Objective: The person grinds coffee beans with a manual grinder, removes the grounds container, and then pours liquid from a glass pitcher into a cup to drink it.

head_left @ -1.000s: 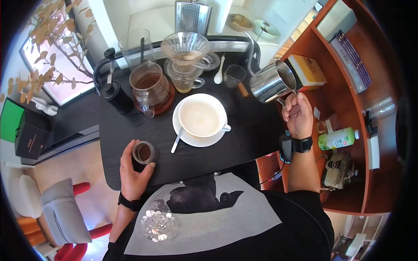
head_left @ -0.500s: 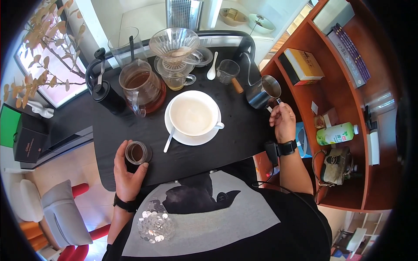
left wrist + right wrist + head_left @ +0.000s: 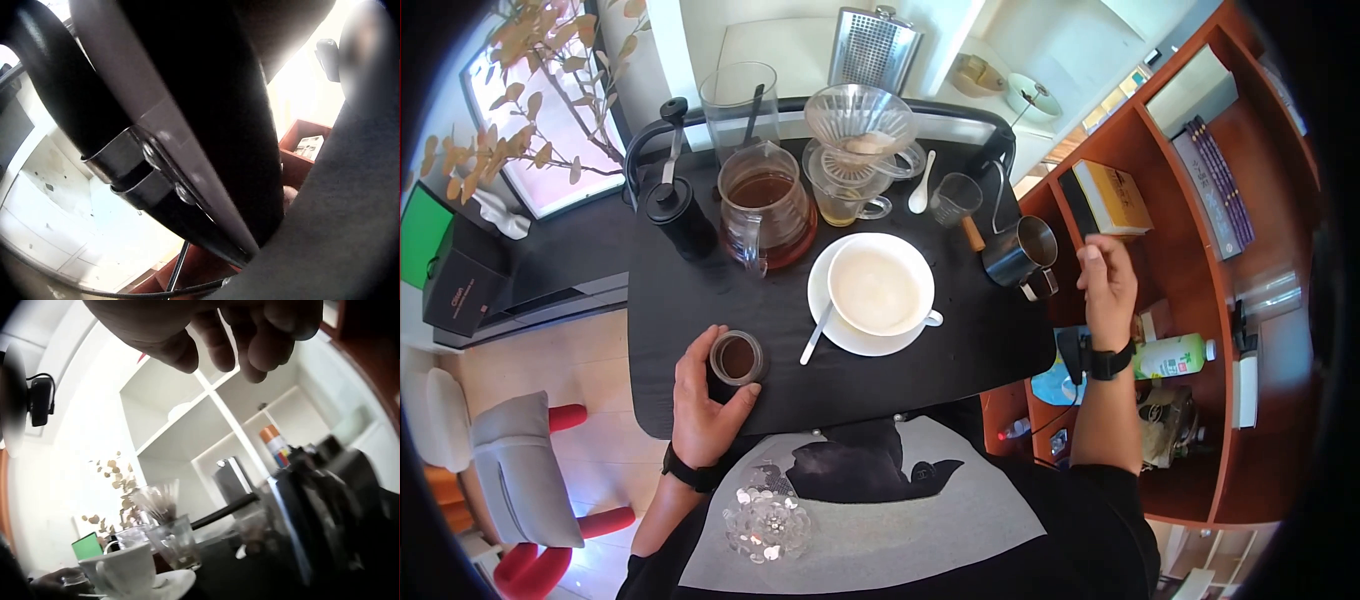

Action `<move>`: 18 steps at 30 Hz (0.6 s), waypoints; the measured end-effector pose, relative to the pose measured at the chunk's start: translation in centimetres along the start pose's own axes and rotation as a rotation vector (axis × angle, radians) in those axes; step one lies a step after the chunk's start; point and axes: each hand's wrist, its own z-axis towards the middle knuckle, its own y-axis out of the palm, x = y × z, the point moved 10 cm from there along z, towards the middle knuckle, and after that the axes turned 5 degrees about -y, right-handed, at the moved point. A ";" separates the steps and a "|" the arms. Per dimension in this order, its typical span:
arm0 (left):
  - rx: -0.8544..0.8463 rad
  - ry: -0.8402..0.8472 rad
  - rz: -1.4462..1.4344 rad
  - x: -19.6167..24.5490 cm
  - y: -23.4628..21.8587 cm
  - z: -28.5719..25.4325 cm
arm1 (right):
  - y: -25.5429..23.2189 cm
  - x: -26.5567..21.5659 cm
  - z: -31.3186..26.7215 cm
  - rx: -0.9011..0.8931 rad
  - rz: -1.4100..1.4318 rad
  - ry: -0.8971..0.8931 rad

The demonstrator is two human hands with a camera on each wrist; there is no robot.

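My left hand (image 3: 722, 378) grips a small glass cup (image 3: 737, 357) of dark coffee near the front left of the black table (image 3: 960, 330). My right hand (image 3: 1101, 266) hovers just off the table's right edge, fingers loosely curled and holding nothing. A steel milk pitcher (image 3: 1021, 251) stands on the table a little left of that hand. In the right wrist view the right hand (image 3: 231, 344) hangs empty above the pitcher (image 3: 294, 512). A white cup (image 3: 880, 288) of milky liquid sits on a saucer (image 3: 845, 338) in the middle. The left wrist view shows only dark surfaces.
A glass carafe of coffee (image 3: 765, 205), a black hand grinder (image 3: 680, 215), a glass dripper (image 3: 860, 125) on a mug, a small measuring glass (image 3: 955, 197) and a white spoon (image 3: 920, 185) crowd the table's back. A wooden shelf unit (image 3: 1200, 200) stands close on the right.
My right hand lowered the steel pitcher onto the table, let go of it and drew off to the right. The left hand kept hold of the small cup.
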 end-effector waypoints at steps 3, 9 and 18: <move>0.023 0.019 -0.003 0.3 -0.3 0.1 | 5.4 -7.8 2.1 -0.298 -0.049 -0.345; 0.027 0.039 0.038 0.5 -0.6 0.0 | 17.2 -14.3 2.8 -0.878 -0.421 -0.553; 0.027 0.047 0.026 0.7 -0.8 0.1 | 23.1 -12.0 4.0 -1.121 -0.593 -0.611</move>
